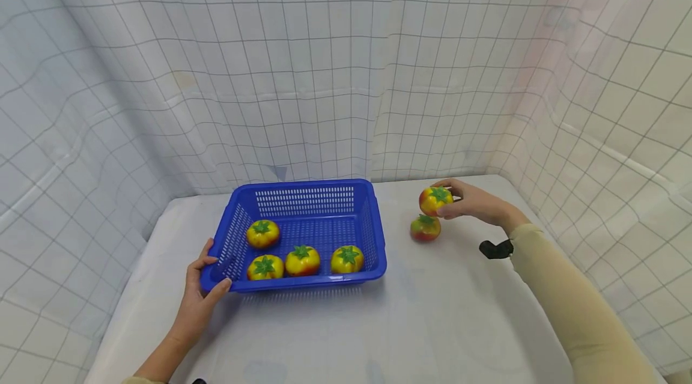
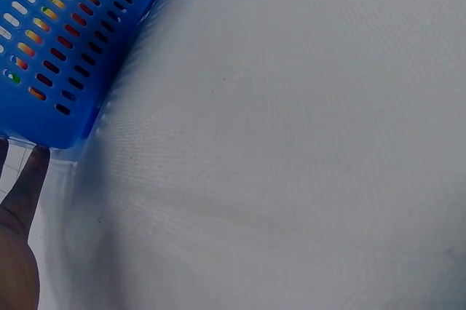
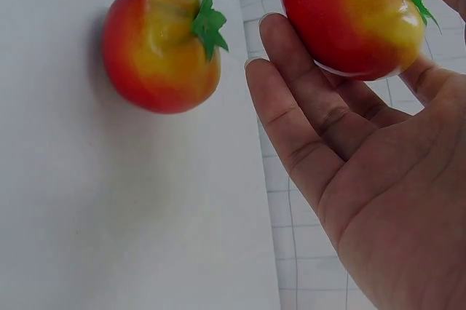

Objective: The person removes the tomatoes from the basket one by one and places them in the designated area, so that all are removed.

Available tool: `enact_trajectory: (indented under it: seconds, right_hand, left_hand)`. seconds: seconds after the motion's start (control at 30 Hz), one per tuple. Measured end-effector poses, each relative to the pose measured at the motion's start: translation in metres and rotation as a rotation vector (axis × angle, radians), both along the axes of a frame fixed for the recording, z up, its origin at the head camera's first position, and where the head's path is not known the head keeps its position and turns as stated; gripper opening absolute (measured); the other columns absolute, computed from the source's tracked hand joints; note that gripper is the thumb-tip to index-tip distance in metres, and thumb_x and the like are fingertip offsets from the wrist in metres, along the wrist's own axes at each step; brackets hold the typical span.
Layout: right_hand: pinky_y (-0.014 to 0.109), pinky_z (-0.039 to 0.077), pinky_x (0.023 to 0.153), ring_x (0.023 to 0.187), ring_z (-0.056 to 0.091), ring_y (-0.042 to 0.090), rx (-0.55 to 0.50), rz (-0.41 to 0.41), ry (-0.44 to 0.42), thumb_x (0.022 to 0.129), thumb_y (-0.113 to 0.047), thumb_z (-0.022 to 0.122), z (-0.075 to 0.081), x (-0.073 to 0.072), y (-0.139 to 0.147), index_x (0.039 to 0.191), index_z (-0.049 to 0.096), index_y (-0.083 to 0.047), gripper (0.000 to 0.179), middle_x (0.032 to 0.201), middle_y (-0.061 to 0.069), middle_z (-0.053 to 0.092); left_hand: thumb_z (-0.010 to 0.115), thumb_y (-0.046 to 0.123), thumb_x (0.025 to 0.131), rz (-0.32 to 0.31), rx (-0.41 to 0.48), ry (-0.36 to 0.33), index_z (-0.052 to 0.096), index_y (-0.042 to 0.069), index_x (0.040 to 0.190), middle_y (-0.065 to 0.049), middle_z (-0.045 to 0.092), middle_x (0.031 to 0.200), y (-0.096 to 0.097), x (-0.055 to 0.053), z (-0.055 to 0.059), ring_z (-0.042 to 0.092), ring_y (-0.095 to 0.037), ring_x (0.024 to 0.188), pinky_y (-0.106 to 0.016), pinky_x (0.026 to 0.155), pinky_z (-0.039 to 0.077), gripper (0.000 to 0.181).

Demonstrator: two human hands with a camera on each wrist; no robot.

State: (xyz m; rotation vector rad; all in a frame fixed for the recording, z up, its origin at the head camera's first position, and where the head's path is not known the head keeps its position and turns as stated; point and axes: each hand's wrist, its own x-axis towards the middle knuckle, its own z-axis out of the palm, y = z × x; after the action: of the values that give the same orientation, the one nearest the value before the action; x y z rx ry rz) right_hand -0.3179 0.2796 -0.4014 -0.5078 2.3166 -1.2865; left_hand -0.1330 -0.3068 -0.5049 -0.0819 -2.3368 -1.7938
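My right hand (image 1: pixel 476 202) holds a red-and-yellow tomato (image 1: pixel 434 199) with a green leafy top, thumb on the near side and fingers behind. In the right wrist view the held tomato (image 3: pixel 349 22) sits above the table, partly cut off by the frame's top. A second tomato (image 1: pixel 425 229) rests on the table just below it. My left hand (image 1: pixel 197 297) grips the front left corner of a blue plastic basket (image 1: pixel 303 280), thumb at the front rim and fingers along the left side. Several similar tomatoes lie inside, including one at the back left (image 1: pixel 262 234).
The basket stands on a white-covered table (image 1: pixel 432 324). Gridded white sheeting (image 1: pixel 313 71) hangs behind the table and on both sides. A black strap end (image 1: pixel 495 249) sticks out from the right sleeve.
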Motion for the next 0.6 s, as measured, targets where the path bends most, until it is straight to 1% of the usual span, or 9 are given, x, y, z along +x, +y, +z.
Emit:
enact_trajectory:
  seconds: [0.07, 0.2, 0.3, 0.47, 0.6]
  right_hand:
    - [0.043, 0.05, 0.101, 0.118, 0.061, 0.038, -0.012, -0.008, -0.006, 0.091, -0.029, 0.075, -0.002, 0.001, 0.004, 0.145, 0.044, -0.018, 0.063, 0.135, 0.013, 0.056]
    - [0.043, 0.05, 0.1, 0.118, 0.061, 0.039, -0.01, -0.015, -0.012, 0.092, -0.027, 0.073, -0.007, 0.003, 0.009, 0.145, 0.043, -0.017, 0.063, 0.136, 0.014, 0.055]
    - [0.043, 0.051, 0.1, 0.118, 0.06, 0.039, -0.014, -0.024, -0.023, 0.092, -0.027, 0.073, -0.011, 0.004, 0.013, 0.146, 0.042, -0.016, 0.064, 0.137, 0.015, 0.053]
    - [0.043, 0.051, 0.1, 0.116, 0.06, 0.033, -0.022, -0.054, -0.04, 0.091, -0.027, 0.075, -0.014, 0.008, 0.019, 0.145, 0.041, -0.016, 0.066, 0.138, 0.017, 0.051]
    - [0.042, 0.051, 0.1, 0.117, 0.059, 0.032, -0.022, -0.072, -0.047, 0.091, -0.027, 0.075, -0.017, 0.011, 0.025, 0.147, 0.04, -0.016, 0.067, 0.14, 0.018, 0.048]
  left_hand:
    - [0.056, 0.009, 0.104, 0.001, -0.014, 0.001, 0.025, 0.013, 0.142, 0.01, 0.0, 0.172, 0.0, 0.0, 0.001, -0.003, -0.031, 0.156, -0.008, 0.102, 0.031, 0.049]
    - [0.057, 0.008, 0.103, 0.005, -0.064, 0.03, 0.027, 0.006, 0.14, 0.01, -0.002, 0.172, -0.001, 0.001, 0.002, -0.004, -0.028, 0.157, -0.007, 0.105, 0.027, 0.047]
    - [0.059, 0.008, 0.103, 0.007, -0.09, 0.047, 0.028, 0.003, 0.138, 0.01, -0.001, 0.172, -0.001, 0.002, 0.001, -0.001, -0.029, 0.157, -0.007, 0.102, 0.029, 0.047]
    - [0.057, 0.007, 0.103, 0.005, -0.058, 0.043, 0.028, 0.003, 0.137, 0.009, 0.002, 0.172, 0.001, 0.001, -0.001, 0.002, -0.033, 0.156, -0.006, 0.096, 0.035, 0.045]
    - [0.055, 0.003, 0.103, 0.008, -0.023, 0.058, 0.027, 0.002, 0.138, 0.006, 0.002, 0.172, 0.003, 0.001, -0.003, 0.001, -0.033, 0.156, -0.006, 0.098, 0.034, 0.045]
